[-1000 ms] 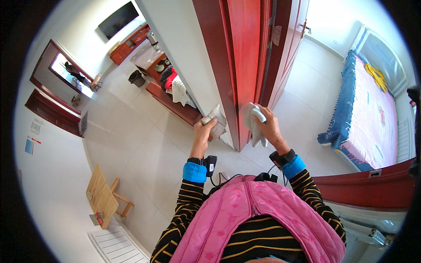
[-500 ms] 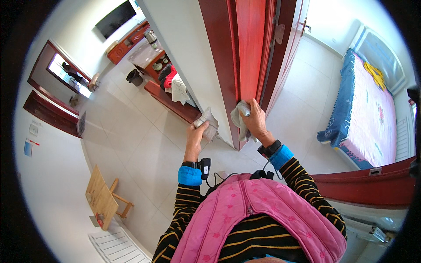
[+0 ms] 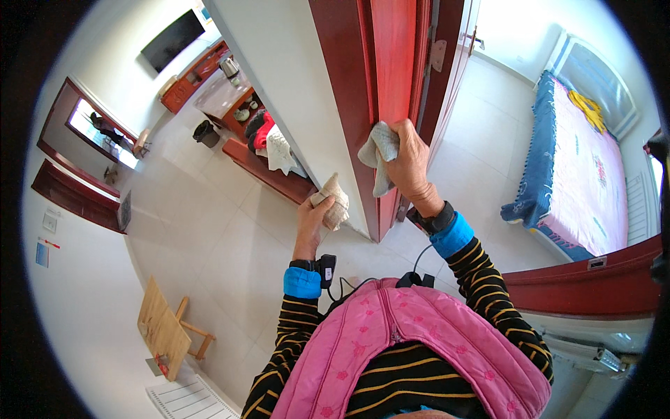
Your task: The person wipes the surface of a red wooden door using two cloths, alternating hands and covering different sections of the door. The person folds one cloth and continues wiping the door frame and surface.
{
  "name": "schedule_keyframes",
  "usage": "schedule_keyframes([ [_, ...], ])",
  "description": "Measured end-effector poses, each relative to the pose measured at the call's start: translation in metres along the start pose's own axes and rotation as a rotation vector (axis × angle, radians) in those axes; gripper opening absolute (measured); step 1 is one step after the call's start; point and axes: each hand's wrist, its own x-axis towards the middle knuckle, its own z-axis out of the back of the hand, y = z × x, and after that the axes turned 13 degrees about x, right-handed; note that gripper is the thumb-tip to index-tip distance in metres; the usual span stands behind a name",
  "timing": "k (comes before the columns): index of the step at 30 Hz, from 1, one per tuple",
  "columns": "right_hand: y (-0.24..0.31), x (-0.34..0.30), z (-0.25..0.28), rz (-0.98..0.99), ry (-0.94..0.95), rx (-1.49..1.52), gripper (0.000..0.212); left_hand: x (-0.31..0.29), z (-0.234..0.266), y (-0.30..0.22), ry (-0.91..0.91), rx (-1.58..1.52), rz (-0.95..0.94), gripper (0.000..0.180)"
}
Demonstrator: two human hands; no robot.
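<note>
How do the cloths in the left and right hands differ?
The left cloth looks beige, the right cloth grey. The left cloth is by the white wall, the right cloth over the red frame, higher in view. Both are crumpled and held: one in the left hand, one in the right hand.

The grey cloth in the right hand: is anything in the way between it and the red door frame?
Nothing visible is. The right hand holds the grey cloth at the red door frame, and the cloth appears to lie against it. The left hand, holding a beige cloth, is off to the left, not between them.
</note>
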Motion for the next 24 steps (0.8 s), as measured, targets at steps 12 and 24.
schedule_keyframes([
  [12,0.056,0.082,0.012,0.202,-0.111,-0.167,0.039,-0.007,0.003,-0.009,-0.019,-0.021,-0.043,0.031],
  [24,0.112,0.173,0.022,0.215,-0.212,-0.253,0.038,-0.017,-0.007,-0.033,0.027,-0.052,-0.101,0.033],
])
